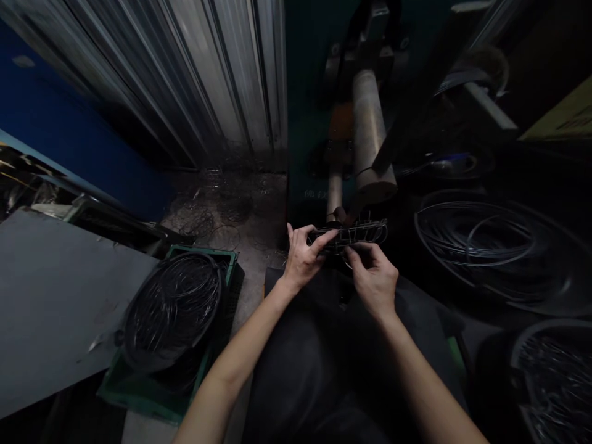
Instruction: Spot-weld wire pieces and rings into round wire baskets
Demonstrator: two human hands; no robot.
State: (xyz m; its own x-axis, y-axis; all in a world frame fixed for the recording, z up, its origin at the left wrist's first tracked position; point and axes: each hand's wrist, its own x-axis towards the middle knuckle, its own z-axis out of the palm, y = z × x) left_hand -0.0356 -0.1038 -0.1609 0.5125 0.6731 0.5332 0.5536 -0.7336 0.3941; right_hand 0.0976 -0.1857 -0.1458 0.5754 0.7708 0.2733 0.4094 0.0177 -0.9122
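A small wire frame (365, 232) made of thin dark rods is at the centre, just below the end of a machine's metal arm (335, 191). My left hand (304, 254) grips its left part, with the thumb and fingers on the wires. At its lower edge, my right hand (375, 275) pinches a part of it with bent fingers. Beside the narrow arm, a thicker metal cylinder (370, 129) points down towards the frame. The exact contact between frame and machine is too dark to tell.
On the left, a round tub of wire rings (173, 308) rests on a green crate (152, 401). Coiled wire (476, 237) lies in a wide basin to the right, above a bucket of small metal parts (555, 382). Corrugated metal sheeting (222, 74) stands behind.
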